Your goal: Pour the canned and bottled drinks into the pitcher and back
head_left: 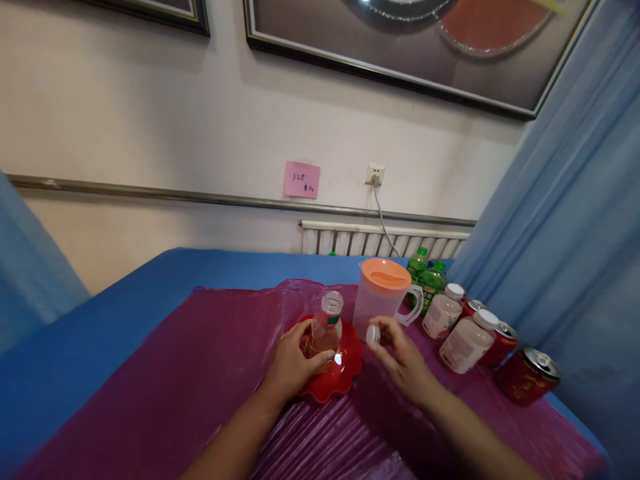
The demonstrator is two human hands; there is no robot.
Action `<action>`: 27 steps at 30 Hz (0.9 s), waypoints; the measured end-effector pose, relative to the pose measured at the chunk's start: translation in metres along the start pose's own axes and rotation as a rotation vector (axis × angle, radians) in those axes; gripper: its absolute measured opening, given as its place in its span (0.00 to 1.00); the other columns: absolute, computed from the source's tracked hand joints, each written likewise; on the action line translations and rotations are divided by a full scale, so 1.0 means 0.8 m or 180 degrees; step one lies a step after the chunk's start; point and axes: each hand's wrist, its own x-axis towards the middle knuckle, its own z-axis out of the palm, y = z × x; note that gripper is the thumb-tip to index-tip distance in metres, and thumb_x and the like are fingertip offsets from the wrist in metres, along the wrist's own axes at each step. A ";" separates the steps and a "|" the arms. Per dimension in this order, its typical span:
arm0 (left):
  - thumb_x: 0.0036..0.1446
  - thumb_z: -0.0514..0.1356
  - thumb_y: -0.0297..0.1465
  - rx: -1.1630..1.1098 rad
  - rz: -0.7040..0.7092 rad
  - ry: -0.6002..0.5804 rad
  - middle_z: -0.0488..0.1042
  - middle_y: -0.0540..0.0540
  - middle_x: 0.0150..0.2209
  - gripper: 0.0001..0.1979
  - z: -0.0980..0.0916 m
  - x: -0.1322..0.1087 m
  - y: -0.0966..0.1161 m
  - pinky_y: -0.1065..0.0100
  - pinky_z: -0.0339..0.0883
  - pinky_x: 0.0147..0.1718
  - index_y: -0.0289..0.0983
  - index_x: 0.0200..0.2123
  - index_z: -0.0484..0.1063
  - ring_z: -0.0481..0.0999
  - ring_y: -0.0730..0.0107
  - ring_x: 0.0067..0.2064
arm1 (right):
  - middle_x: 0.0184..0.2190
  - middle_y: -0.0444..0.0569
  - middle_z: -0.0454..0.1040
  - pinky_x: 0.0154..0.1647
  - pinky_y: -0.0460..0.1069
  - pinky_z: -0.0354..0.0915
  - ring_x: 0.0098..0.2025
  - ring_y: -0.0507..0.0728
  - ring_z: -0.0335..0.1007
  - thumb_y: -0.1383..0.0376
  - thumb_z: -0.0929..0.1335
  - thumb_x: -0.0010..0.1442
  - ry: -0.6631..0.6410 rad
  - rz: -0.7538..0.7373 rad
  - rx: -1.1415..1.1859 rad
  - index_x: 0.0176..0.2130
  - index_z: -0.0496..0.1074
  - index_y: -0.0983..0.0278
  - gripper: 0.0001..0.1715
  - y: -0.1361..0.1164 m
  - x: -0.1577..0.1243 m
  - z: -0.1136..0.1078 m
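My left hand is wrapped round a clear bottle with an uncapped mouth and some amber liquid low inside. The bottle stands upright over a red scalloped plate; whether its base touches the plate is hidden. Between the thumb and fingers of my right hand is a small white bottle cap. Just behind that hand stands a translucent pitcher with an orange lid and a handle on its right side.
Right of the pitcher stand green bottles, white-capped bottles and several red cans. A purple plastic sheet covers much of the blue table. Blue curtains hang at the sides; a radiator lines the wall.
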 end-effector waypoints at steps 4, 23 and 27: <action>0.44 0.71 0.33 -0.0175 -0.0032 -0.0044 0.79 0.43 0.50 0.28 0.001 -0.002 -0.001 0.57 0.71 0.48 0.39 0.51 0.73 0.79 0.54 0.48 | 0.42 0.47 0.73 0.47 0.51 0.69 0.43 0.55 0.72 0.57 0.73 0.60 0.0722 -0.0134 0.1042 0.45 0.63 0.58 0.19 -0.021 0.067 0.026; 0.46 0.72 0.33 -0.0319 0.0032 -0.0135 0.78 0.45 0.50 0.27 0.004 -0.007 -0.016 0.61 0.70 0.47 0.42 0.52 0.72 0.79 0.59 0.47 | 0.46 0.48 0.79 0.52 0.55 0.66 0.49 0.58 0.73 0.60 0.73 0.60 -0.0606 -0.0534 0.0102 0.49 0.76 0.58 0.17 -0.053 0.120 0.024; 0.45 0.73 0.33 -0.0247 0.0087 -0.0091 0.79 0.46 0.50 0.28 0.003 -0.008 -0.012 0.60 0.70 0.49 0.42 0.51 0.73 0.78 0.57 0.49 | 0.40 0.46 0.78 0.45 0.53 0.67 0.42 0.57 0.73 0.58 0.74 0.58 -0.0522 -0.0559 -0.0347 0.44 0.75 0.60 0.15 -0.059 0.122 0.021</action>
